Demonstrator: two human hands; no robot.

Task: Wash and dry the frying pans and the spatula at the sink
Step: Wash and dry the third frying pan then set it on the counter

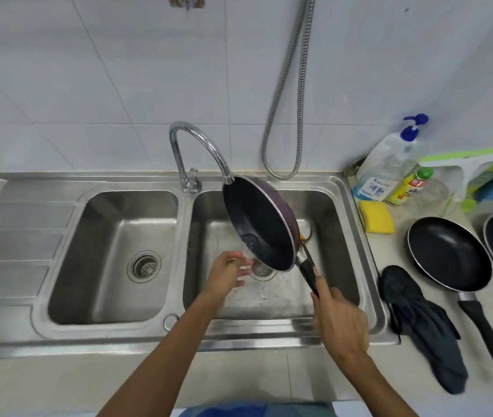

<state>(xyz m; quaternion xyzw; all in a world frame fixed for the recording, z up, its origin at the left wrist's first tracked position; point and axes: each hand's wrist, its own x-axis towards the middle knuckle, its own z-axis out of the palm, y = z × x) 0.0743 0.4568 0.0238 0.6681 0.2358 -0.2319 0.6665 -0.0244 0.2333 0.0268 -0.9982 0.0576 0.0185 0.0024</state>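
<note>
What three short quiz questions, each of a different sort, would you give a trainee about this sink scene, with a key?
1. True or false: the right hand holds the tilted frying pan by its handle.
2. Over what is this pan held? A. the left basin; B. the right basin; C. the counter.
3. Short answer: what does the left hand hold?

Key: 1. True. 2. B. 3. Nothing; its fingers are open, below the pan.
</note>
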